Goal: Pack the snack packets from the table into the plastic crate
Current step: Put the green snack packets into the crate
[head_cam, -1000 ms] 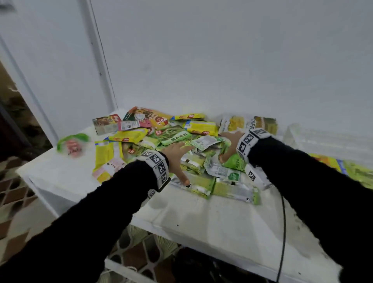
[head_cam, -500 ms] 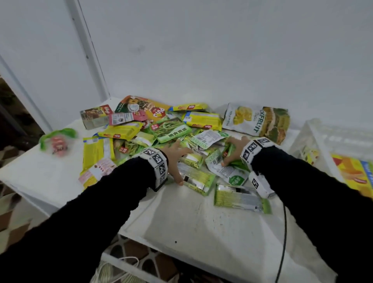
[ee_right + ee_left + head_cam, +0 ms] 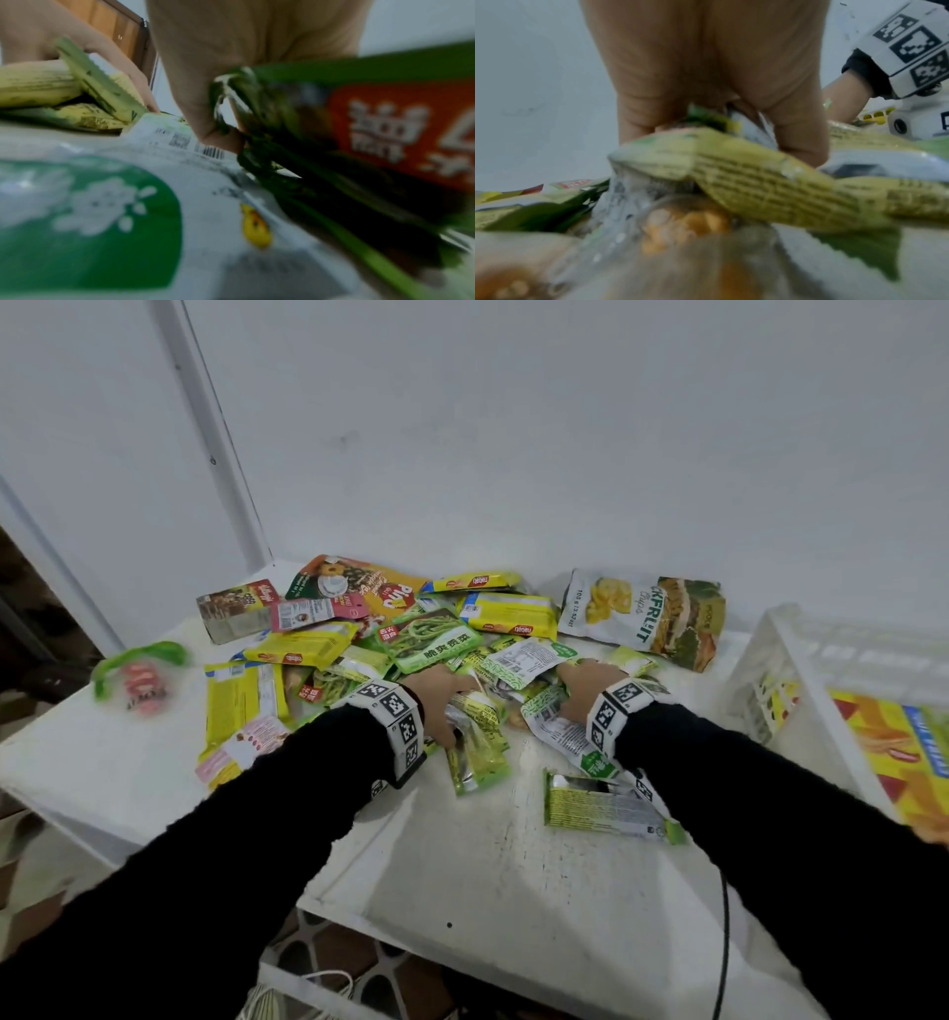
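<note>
A heap of snack packets (image 3: 411, 634) lies on the white table (image 3: 488, 875). My left hand (image 3: 441, 703) curls into the heap's near edge and grips bunched yellow-green packets (image 3: 475, 742); the left wrist view shows the fingers (image 3: 800, 138) wrapped over one yellow-green packet (image 3: 757, 182). My right hand (image 3: 583, 685) digs in beside it. Its fingers (image 3: 218, 132) clutch a dark green packet with a red label (image 3: 372, 132), above a white-and-green packet (image 3: 115, 213). The white plastic crate (image 3: 801, 654) stands at the right with a yellow, red and blue packet (image 3: 893, 747) inside.
A jackfruit chips bag (image 3: 642, 613) lies between the heap and the crate. One green packet (image 3: 606, 806) lies alone near my right forearm. A red-and-green pouch (image 3: 138, 675) sits far left. A black cable (image 3: 724, 942) hangs over the front edge. The wall is close behind.
My left fingers went from lying spread on the packets to curling around them, bunching them up. My right hand pushed deeper into the heap. The view swung towards the crate.
</note>
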